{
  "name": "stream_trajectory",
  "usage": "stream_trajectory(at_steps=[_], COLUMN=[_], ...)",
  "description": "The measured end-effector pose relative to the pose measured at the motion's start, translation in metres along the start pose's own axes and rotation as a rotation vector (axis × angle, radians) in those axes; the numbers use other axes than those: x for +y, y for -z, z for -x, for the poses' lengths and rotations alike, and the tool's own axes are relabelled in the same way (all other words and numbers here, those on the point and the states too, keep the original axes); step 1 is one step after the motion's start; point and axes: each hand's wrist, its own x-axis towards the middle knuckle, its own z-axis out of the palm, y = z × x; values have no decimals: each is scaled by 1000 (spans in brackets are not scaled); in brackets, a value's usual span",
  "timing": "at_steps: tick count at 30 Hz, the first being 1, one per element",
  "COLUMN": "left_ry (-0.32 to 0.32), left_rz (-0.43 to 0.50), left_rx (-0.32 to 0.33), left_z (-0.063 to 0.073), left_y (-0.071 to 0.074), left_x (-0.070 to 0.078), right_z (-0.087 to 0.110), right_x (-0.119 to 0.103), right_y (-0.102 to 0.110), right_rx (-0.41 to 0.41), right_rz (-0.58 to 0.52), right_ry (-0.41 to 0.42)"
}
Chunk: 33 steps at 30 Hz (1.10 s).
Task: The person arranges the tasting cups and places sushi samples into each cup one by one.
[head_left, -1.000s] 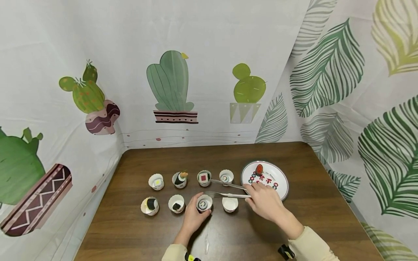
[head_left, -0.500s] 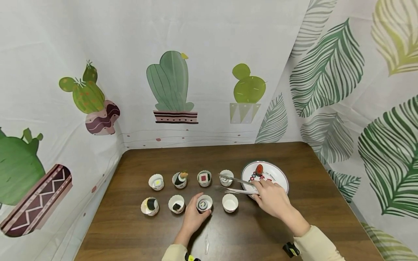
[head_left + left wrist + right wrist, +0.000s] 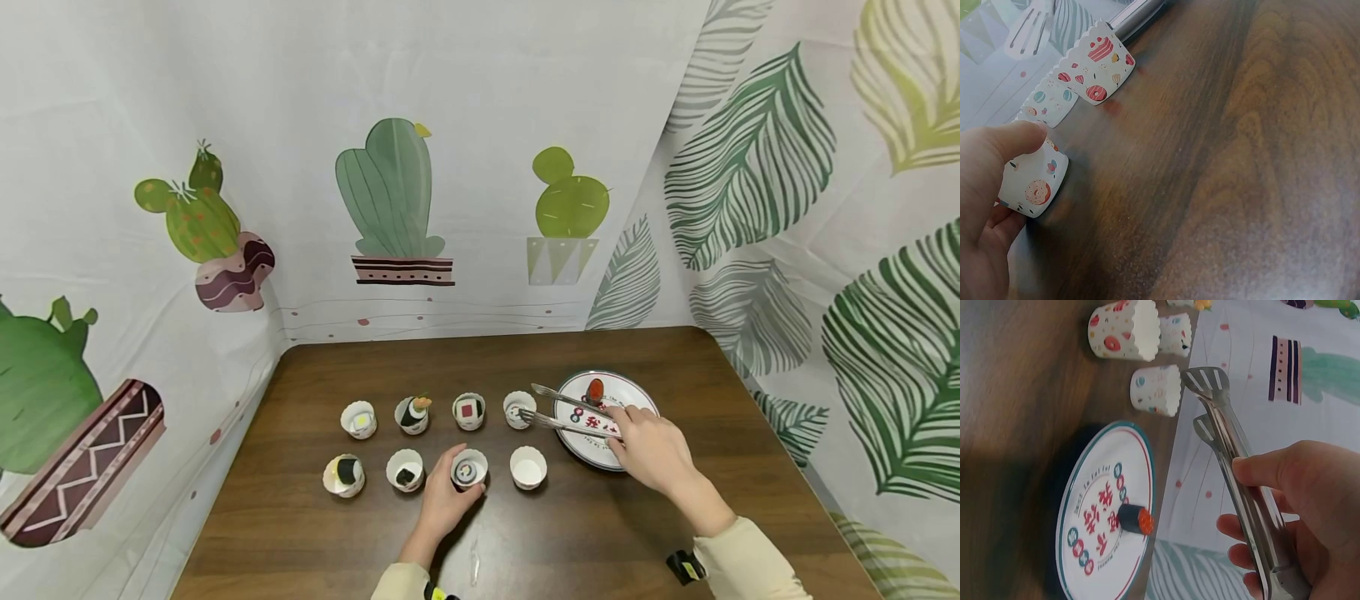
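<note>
My left hand [image 3: 442, 500] holds a scalloped paper baking cup [image 3: 1035, 178], thumb on its near side; a sushi roll [image 3: 465, 472] with a dark rim lies inside. In my right hand [image 3: 652, 446] is a pair of metal tongs [image 3: 1244, 481], tips spread apart with nothing between them. They reach over the white plate [image 3: 626, 392] toward the back right cup [image 3: 510, 398]. On the plate lies a dark-wrapped sushi piece [image 3: 1132, 519] with an orange-red top. Another cup [image 3: 528, 471], right of my left hand, shows its bare white inside.
Several more paper cups stand in two rows to the left and behind. Among them, one holds a piece with a red square [image 3: 469, 409], another a shrimp-topped piece [image 3: 415, 410]. The brown table [image 3: 337, 550] meets a printed cloth backdrop [image 3: 487, 100].
My right hand has drawn the tongs to the right, away from the cup in my left hand and over the plate. My left hand and its cup stay put.
</note>
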Motion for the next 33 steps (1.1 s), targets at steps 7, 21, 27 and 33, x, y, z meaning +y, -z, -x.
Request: stream_trajectory(at_steps=[7,21,27,33], left_ry=[1,4,9,15], left_rz=[0,6,11,8], left_rx=[-4,2,4,0], left_z=[0,1,1,0], left_y=[1,0,0,0], left_x=[1,1,1,1], right_z=[3,11,15,19], right_x=[15,43,53,61], right_y=[3,5,5,0], right_rx=[-43,-112,-119,-162], right_rz=[-9,-24,-35,-37], right_ry=[-90,-203,-234,-263])
